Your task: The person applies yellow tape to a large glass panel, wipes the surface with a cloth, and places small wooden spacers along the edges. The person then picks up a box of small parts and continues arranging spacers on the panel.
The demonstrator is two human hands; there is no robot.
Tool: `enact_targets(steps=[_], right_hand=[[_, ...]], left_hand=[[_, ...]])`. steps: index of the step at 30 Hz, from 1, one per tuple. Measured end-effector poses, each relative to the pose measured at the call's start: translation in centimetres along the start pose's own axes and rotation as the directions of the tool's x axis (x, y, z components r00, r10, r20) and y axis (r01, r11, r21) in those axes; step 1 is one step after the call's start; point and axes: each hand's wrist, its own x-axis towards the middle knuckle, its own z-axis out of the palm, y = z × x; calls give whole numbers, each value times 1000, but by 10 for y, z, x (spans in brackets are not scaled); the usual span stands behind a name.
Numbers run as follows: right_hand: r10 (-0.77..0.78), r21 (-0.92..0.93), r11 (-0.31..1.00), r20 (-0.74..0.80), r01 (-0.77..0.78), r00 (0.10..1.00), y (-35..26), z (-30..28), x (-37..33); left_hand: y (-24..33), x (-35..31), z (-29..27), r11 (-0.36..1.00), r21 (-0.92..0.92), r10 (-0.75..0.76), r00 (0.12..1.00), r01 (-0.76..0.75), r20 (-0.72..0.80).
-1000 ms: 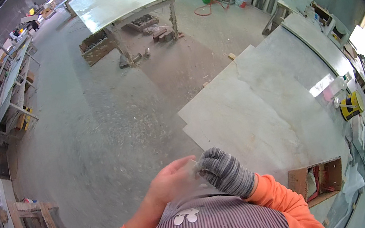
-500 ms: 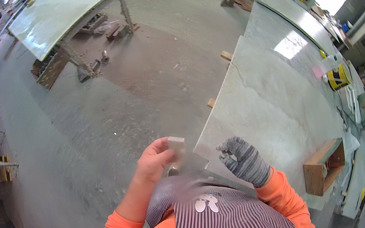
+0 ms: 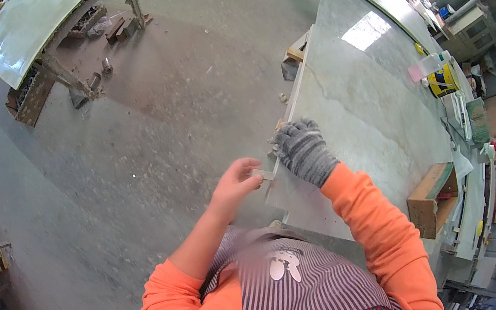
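My bare left hand (image 3: 237, 185) pinches a small pale block (image 3: 263, 175) between thumb and fingers. It holds the block against the left edge of a large pale veined stone slab (image 3: 357, 116), near the slab's close corner. Just beyond the block, my right hand (image 3: 304, 151), in a grey striped knit glove, lies at the same edge. Its fingers curl over the rim, and their tips are partly hidden.
On the slab's right side lies an open wooden box (image 3: 427, 210). Farther back stand a yellow and black bucket (image 3: 443, 81) and a bottle with pink liquid (image 3: 428, 66). Another slab table (image 3: 34, 33) is at the far left. A wood block (image 3: 295, 53) juts from under the slab's edge.
Both hands have moved forward to the slab's left edge. The left brought the pale block against it; the gloved right came from above the slab onto its rim. The view has shifted.
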Motion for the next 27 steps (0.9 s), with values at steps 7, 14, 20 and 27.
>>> enact_targets(steps=[7,14,20,27], right_hand=[[-66,-139,980,459,145,886,3,-17,42],[-267,-67,929,559,363,785,-10,-6,39],[-157,-79,973,460,216,874,-12,0,40],[-128,-78,972,611,220,781,-15,-5,46]], left_hand=[[-3,-2,15,998,64,34,988,-24,-153],[-12,-4,23,994,45,108,972,-101,-209],[-17,-5,28,994,27,108,952,-105,-288],[-19,-5,33,988,5,150,939,-156,-308]])
